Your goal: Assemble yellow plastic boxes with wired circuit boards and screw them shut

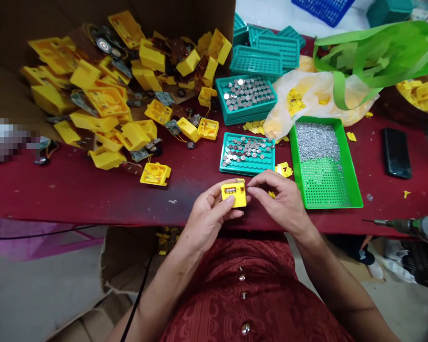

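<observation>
My left hand [207, 216] grips a small yellow plastic case [234, 193] at the table's front edge, its open side up with a row of button cells showing inside. My right hand [281, 199] is beside it, fingers pinched together and touching the case's right edge. Just beyond the hands lies a teal tray [248, 154] holding several silver button cells. A second teal tray [246, 97] of cells sits farther back.
A heap of yellow cases [107, 90] with circuit boards spills from a cardboard box at left. A green tray [324, 164] holds tiny screws. At right lie a black phone [396, 153] and an electric screwdriver [410, 227]. Green bag and plastic bag behind.
</observation>
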{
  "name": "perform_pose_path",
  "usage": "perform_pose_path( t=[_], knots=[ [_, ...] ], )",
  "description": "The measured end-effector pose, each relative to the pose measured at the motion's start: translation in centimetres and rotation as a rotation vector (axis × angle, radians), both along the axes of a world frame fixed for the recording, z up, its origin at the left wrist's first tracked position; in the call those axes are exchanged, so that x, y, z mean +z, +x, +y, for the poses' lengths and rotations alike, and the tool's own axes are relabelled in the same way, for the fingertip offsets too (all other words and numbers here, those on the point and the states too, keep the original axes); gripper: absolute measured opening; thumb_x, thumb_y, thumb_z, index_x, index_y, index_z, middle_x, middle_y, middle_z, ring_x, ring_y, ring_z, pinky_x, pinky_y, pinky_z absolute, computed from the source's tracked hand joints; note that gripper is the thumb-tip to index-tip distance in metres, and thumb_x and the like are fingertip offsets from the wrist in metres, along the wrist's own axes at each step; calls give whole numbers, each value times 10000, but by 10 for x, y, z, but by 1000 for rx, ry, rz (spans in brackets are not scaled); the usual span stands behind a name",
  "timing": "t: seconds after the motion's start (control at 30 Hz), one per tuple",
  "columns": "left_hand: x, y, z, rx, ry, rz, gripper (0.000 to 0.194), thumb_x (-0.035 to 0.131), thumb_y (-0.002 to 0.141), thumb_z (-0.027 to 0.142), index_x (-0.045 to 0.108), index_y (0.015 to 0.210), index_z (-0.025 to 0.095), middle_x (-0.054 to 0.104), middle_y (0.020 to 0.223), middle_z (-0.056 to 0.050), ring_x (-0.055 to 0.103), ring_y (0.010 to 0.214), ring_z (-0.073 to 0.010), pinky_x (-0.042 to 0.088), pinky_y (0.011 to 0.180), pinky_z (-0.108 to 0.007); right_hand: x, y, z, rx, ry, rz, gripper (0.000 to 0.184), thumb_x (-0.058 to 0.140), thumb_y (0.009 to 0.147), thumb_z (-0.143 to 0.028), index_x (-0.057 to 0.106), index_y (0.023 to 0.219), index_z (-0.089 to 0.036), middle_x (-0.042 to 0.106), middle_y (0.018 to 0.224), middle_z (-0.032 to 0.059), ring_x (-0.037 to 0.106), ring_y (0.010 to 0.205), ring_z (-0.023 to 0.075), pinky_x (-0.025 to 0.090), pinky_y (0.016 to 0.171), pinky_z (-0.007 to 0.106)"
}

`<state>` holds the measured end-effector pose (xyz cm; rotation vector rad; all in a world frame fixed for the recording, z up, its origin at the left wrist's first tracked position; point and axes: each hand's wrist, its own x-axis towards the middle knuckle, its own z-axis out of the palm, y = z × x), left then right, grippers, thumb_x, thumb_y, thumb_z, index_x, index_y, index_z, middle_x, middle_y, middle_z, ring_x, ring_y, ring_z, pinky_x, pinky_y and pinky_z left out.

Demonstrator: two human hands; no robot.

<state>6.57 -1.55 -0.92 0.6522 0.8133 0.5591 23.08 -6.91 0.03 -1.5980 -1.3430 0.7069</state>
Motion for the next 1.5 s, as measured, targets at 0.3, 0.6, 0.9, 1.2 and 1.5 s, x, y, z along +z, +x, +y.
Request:
perform_pose_path(
  t=[0.3, 0.6, 0.9, 1.2, 1.5],
  knots=[
    [0, 2, -1, 17, 0, 45, 415, 787, 756, 212, 688, 1156, 161, 711, 1080, -61, 682, 871, -149, 606, 558, -174, 0, 0, -5, 4, 48, -168, 64, 661, 865, -115, 675, 841, -172, 682, 820, 4, 627, 782, 115, 485, 752, 264],
    [3, 1, -4, -20, -34, 87, 446, 790, 741, 221, 681, 1167, 148, 704, 1119, -88, 679, 916, -180, 597, 546, -182, -3, -2, -3, 98, 62, -310, 98, 610, 911, -170, 648, 823, -187, 664, 818, 20, 616, 784, 142, 484, 742, 290],
    [0, -20, 7, 62, -16, 121, 465, 800, 730, 214, 658, 1167, 139, 717, 1131, -100, 732, 885, -196, 598, 559, -193, -15, -7, 6, 9, 133, -479, 173, 533, 968, -207, 679, 892, -156, 660, 848, 71, 584, 830, 178, 475, 777, 331],
    [-2, -32, 15, 171, 25, 141, 496, 807, 718, 227, 640, 1175, 132, 717, 1085, -88, 728, 886, -198, 601, 563, -202, -34, -19, 20, 46, -17, -1073, 253, 465, 973, -169, 683, 845, -178, 612, 860, 112, 424, 830, 237, 333, 694, 379],
    [-6, -30, 15, 159, 55, 156, 505, 812, 708, 246, 642, 1170, 135, 718, 1028, -86, 726, 864, -204, 604, 586, -223, -11, -25, 17, 300, -164, -977, 312, 359, 950, -69, 604, 1132, -137, 629, 942, 129, 519, 806, 220, 405, 692, 347]
  ],
)
